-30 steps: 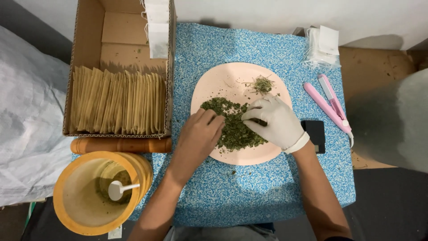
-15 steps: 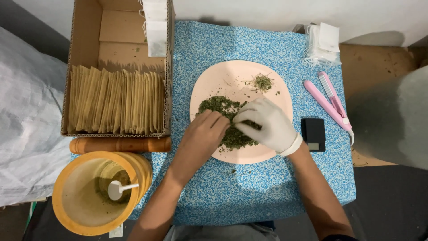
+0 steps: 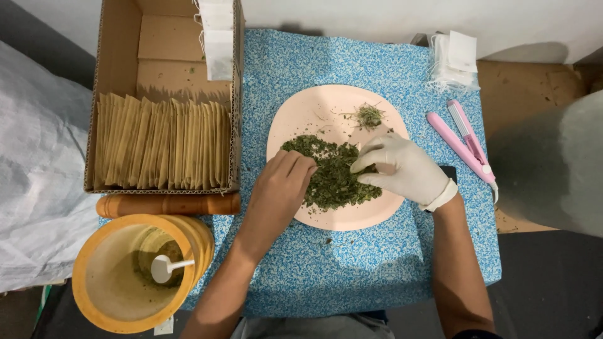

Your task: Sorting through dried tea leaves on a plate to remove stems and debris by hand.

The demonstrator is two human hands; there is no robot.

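A round pale pink plate (image 3: 317, 113) lies on a blue speckled cloth and carries a heap of dried green leaf (image 3: 331, 172). A small separate tuft of dried stems (image 3: 369, 116) rests near the plate's far edge. My bare left hand (image 3: 276, 191) rests on the heap's left side, fingers curled down into the leaf. My right hand (image 3: 402, 166), in a white glove, lies on the heap's right side with fingertips pinched together on the leaf. Whether either hand holds any leaf is hidden by the fingers.
A cardboard box (image 3: 119, 63) at left holds a row of brown paper sachets (image 3: 160, 150) and white bags. Below it lie a wooden pestle (image 3: 166, 204) and an orange mortar (image 3: 125, 276) with a white spoon. At right are a pink heat-sealer (image 3: 465, 141), white bags (image 3: 453, 59) and a black scale.
My gloved right hand has drawn back to the right across the heap, and the leaf between the hands shows again. My left hand stayed almost where it was.
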